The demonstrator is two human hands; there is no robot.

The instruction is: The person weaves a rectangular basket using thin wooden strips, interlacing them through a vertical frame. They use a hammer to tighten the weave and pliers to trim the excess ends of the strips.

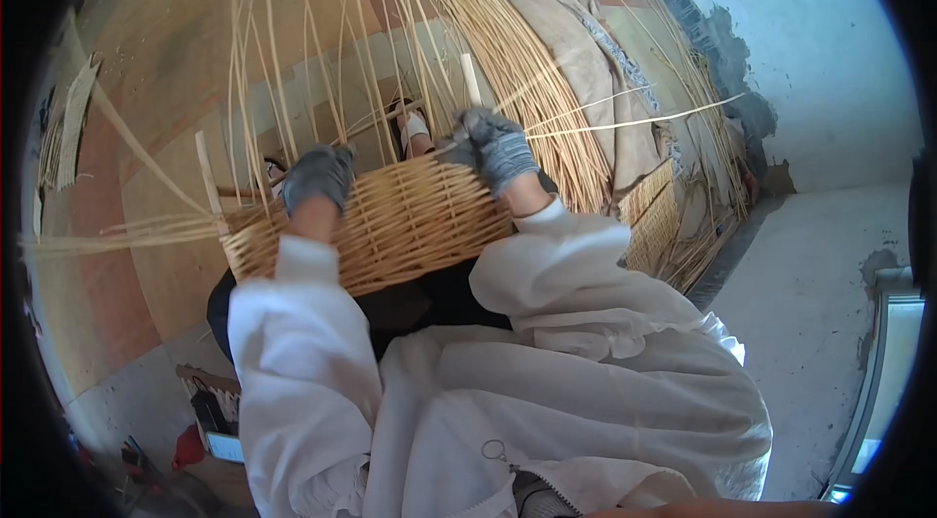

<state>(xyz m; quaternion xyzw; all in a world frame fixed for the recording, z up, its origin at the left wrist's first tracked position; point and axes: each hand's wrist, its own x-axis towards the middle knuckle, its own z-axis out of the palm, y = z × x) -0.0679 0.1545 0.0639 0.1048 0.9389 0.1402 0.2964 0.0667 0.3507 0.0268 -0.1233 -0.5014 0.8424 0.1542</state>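
A woven wicker panel (420,220) lies across my lap, with long upright willow rods (293,59) fanning out beyond its far edge. My left hand (320,178), in a grey glove, is closed over that far edge left of the middle; its fingertips are hidden. At the far right corner, my gloved right hand (496,149) is closed around thin willow rods, some of which stick out to the right. Slight blur hides exactly how the fingers sit. A thicker pale stick (470,79) rises beside my right hand, and another stick (209,171) stands at the panel's left end.
A large bundle of willow rods (527,69) lies on the floor at the right, beside a crumpled tan cloth (576,40). Another woven piece (648,220) rests near the wall. At lower left are a phone (224,447) and a red object (188,447).
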